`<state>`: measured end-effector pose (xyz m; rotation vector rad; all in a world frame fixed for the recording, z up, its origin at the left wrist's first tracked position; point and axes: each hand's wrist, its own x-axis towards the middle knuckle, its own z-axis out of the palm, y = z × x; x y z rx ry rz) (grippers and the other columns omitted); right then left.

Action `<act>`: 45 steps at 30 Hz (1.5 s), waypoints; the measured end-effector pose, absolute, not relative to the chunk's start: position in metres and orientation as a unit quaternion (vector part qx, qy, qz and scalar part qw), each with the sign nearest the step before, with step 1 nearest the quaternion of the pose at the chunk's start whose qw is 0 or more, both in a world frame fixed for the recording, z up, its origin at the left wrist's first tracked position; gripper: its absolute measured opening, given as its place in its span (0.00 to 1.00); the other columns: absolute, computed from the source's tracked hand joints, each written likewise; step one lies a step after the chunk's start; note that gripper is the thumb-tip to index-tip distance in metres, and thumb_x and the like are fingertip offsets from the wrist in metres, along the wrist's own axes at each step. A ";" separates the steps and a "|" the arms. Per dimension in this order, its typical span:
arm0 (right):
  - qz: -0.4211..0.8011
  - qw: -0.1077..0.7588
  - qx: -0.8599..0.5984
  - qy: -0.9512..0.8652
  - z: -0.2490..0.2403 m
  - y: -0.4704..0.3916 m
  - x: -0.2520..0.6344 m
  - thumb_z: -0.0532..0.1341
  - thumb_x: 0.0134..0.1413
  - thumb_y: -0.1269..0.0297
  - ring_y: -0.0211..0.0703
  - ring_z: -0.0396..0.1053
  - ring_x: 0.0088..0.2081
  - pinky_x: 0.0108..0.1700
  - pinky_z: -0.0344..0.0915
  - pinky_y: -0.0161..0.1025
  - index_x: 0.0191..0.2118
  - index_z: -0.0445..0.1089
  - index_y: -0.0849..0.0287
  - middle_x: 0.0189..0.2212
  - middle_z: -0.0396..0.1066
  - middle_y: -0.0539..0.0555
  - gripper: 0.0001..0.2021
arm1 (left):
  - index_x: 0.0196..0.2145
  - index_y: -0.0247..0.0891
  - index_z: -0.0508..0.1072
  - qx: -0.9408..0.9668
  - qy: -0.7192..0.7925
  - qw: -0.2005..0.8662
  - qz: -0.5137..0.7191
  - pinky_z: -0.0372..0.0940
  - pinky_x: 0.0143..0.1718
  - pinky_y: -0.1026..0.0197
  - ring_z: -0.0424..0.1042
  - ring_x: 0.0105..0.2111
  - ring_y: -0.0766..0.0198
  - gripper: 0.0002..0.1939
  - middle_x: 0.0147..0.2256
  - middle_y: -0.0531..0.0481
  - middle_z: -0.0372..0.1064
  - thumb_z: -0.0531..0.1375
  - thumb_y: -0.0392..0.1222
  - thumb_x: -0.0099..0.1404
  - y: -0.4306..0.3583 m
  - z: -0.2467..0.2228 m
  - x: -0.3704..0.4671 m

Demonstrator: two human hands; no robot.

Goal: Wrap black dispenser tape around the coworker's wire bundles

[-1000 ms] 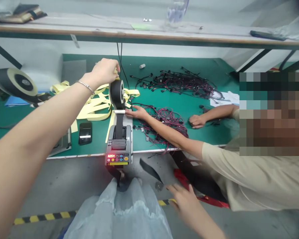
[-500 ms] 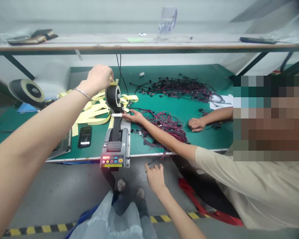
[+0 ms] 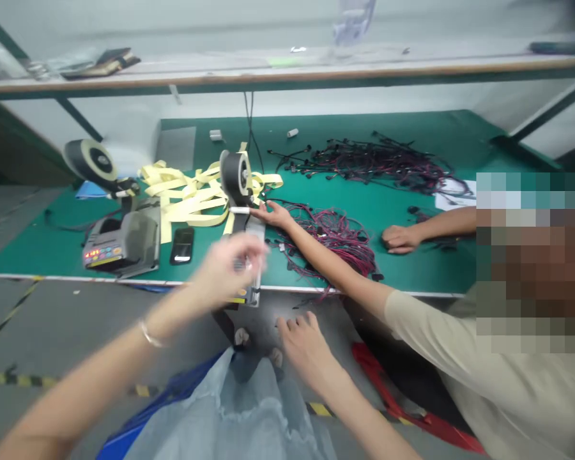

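My left hand (image 3: 234, 265) is smeared by motion in front of the near tape dispenser (image 3: 255, 291), hiding most of its body and display. Whether its fingers hold anything cannot be made out. Below the table's front edge, my right hand (image 3: 303, 345) hovers with fingers apart and loosely bent, nothing visible in it. A black tape roll (image 3: 234, 176) stands upright on the dispenser. One hand of a co-worker (image 3: 275, 216) reaches to the white roller (image 3: 240, 209) under that roll. Yellow strips (image 3: 196, 201) lie in a tangled heap behind and left of the dispenser.
A second tape dispenser (image 3: 124, 239) with its own roll stands at left, beside a black phone (image 3: 182, 245). Red and black wire bundles (image 3: 345, 239) lie at the centre right, more cables (image 3: 378, 163) behind. The co-worker's other fist (image 3: 402, 239) rests on the green table (image 3: 326, 198).
My left hand has come down from the top of the tape roll to the dispenser's front. My right hand stays low. The view has shifted left, bringing the second dispenser into sight.
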<state>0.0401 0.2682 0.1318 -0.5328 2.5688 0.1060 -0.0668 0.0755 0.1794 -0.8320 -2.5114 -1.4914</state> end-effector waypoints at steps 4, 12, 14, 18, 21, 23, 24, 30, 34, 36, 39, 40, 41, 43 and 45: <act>0.033 0.332 -0.272 0.903 0.169 0.271 0.051 0.50 0.50 0.78 0.53 0.66 0.41 0.43 0.51 0.46 0.44 0.63 0.62 0.37 0.70 0.61 0.15 | 0.60 0.36 0.48 -0.241 -0.759 -0.220 -0.563 0.55 0.54 0.54 0.57 0.55 0.54 0.49 0.56 0.38 0.55 0.69 0.45 0.46 0.116 0.096 0.044; 0.023 0.409 -0.320 0.854 0.164 0.268 0.046 0.46 0.50 0.77 0.48 0.67 0.38 0.36 0.52 0.39 0.43 0.61 0.61 0.35 0.68 0.58 0.15 | 0.33 0.40 0.73 -0.103 -0.800 -0.223 -0.547 0.52 0.44 0.55 0.66 0.39 0.60 0.07 0.34 0.52 0.70 0.61 0.44 0.57 0.124 0.060 0.096; 0.022 0.401 -0.345 0.848 0.164 0.260 0.044 0.46 0.52 0.76 0.47 0.66 0.37 0.37 0.52 0.39 0.43 0.61 0.60 0.35 0.68 0.57 0.14 | 0.41 0.40 0.70 -0.058 -0.804 -0.188 -0.562 0.52 0.44 0.56 0.64 0.44 0.58 0.18 0.41 0.49 0.68 0.65 0.47 0.53 0.121 0.060 0.100; 0.086 0.404 -0.389 0.823 0.167 0.238 0.048 0.48 0.48 0.77 0.49 0.67 0.36 0.37 0.54 0.41 0.45 0.60 0.61 0.36 0.69 0.58 0.17 | 0.46 0.39 0.67 -0.021 -0.762 -0.167 -0.625 0.51 0.46 0.56 0.65 0.44 0.59 0.22 0.44 0.48 0.69 0.64 0.43 0.53 0.122 0.049 0.105; 0.109 0.408 -0.390 0.818 0.161 0.227 0.051 0.49 0.47 0.77 0.51 0.67 0.37 0.37 0.56 0.42 0.46 0.60 0.63 0.35 0.69 0.60 0.18 | 0.31 0.38 0.73 0.013 -0.753 -0.188 -0.630 0.52 0.43 0.56 0.69 0.33 0.61 0.05 0.31 0.52 0.73 0.59 0.41 0.58 0.126 0.036 0.109; 0.075 0.417 -0.369 0.827 0.148 0.228 0.050 0.48 0.49 0.76 0.50 0.67 0.39 0.39 0.58 0.43 0.45 0.61 0.63 0.35 0.68 0.60 0.17 | 0.24 0.37 0.72 0.063 -0.758 -0.180 -0.624 0.52 0.42 0.55 0.68 0.30 0.62 0.09 0.27 0.52 0.72 0.58 0.42 0.59 0.127 0.027 0.113; 0.037 0.428 -0.356 0.830 0.140 0.232 0.049 0.48 0.50 0.75 0.50 0.67 0.41 0.40 0.59 0.43 0.46 0.60 0.63 0.37 0.68 0.60 0.17 | 0.25 0.37 0.72 0.086 -0.759 -0.171 -0.623 0.52 0.43 0.55 0.68 0.30 0.61 0.08 0.27 0.51 0.72 0.58 0.42 0.58 0.127 0.023 0.114; -0.288 0.368 -0.140 0.873 0.063 0.268 0.040 0.59 0.43 0.65 0.50 0.51 0.60 0.51 0.61 0.45 0.63 0.38 0.55 0.62 0.40 0.63 0.42 | 0.27 0.38 0.72 0.173 -0.725 -0.129 -0.653 0.55 0.44 0.56 0.68 0.31 0.62 0.04 0.27 0.51 0.71 0.58 0.40 0.55 0.120 -0.012 0.109; -0.475 0.362 0.050 0.800 0.010 0.266 0.044 0.62 0.41 0.55 0.49 0.67 0.46 0.45 0.66 0.46 0.59 0.50 0.64 0.51 0.61 0.66 0.39 | 0.25 0.36 0.68 0.209 -0.661 -0.107 -0.713 0.60 0.33 0.62 0.67 0.27 0.64 0.09 0.24 0.50 0.68 0.56 0.45 0.55 0.129 -0.045 0.094; -0.514 0.337 0.083 0.784 -0.006 0.257 0.045 0.61 0.44 0.54 0.48 0.69 0.42 0.45 0.66 0.44 0.49 0.62 0.65 0.41 0.70 0.61 0.27 | 0.24 0.36 0.66 0.237 -0.634 -0.089 -0.731 0.60 0.30 0.63 0.66 0.26 0.64 0.12 0.23 0.50 0.67 0.56 0.48 0.55 0.138 -0.060 0.085; -0.512 0.281 0.086 0.807 -0.010 0.243 0.037 0.57 0.53 0.55 0.44 0.68 0.41 0.43 0.67 0.44 0.43 0.66 0.63 0.40 0.69 0.57 0.17 | 0.22 0.36 0.65 0.271 -0.612 -0.064 -0.740 0.60 0.30 0.63 0.66 0.25 0.65 0.14 0.22 0.50 0.66 0.57 0.51 0.54 0.150 -0.074 0.073; -0.506 0.274 0.083 0.814 -0.006 0.241 0.030 0.56 0.55 0.56 0.43 0.68 0.41 0.43 0.67 0.44 0.44 0.65 0.63 0.41 0.68 0.56 0.16 | 0.22 0.36 0.65 0.281 -0.609 -0.059 -0.739 0.60 0.30 0.63 0.65 0.25 0.65 0.15 0.22 0.51 0.66 0.57 0.51 0.54 0.152 -0.077 0.070; -0.500 0.267 0.080 0.820 -0.001 0.239 0.020 0.56 0.57 0.57 0.42 0.67 0.41 0.43 0.67 0.44 0.46 0.65 0.62 0.43 0.67 0.56 0.16 | 0.22 0.36 0.65 0.290 -0.608 -0.055 -0.737 0.60 0.30 0.63 0.65 0.25 0.65 0.15 0.21 0.51 0.65 0.58 0.52 0.53 0.154 -0.080 0.067; -0.489 0.257 0.072 0.830 0.014 0.236 -0.012 0.55 0.57 0.58 0.43 0.66 0.43 0.43 0.67 0.45 0.47 0.64 0.61 0.45 0.65 0.55 0.15 | 0.22 0.36 0.66 0.306 -0.608 -0.051 -0.731 0.60 0.31 0.63 0.65 0.25 0.65 0.16 0.21 0.52 0.65 0.58 0.53 0.53 0.157 -0.085 0.062; -0.481 0.252 0.061 0.837 0.033 0.231 -0.061 0.55 0.57 0.58 0.44 0.66 0.43 0.44 0.67 0.45 0.47 0.64 0.61 0.46 0.65 0.55 0.15 | 0.22 0.36 0.67 0.317 -0.608 -0.052 -0.726 0.60 0.33 0.62 0.65 0.26 0.65 0.16 0.21 0.52 0.65 0.58 0.53 0.54 0.159 -0.089 0.059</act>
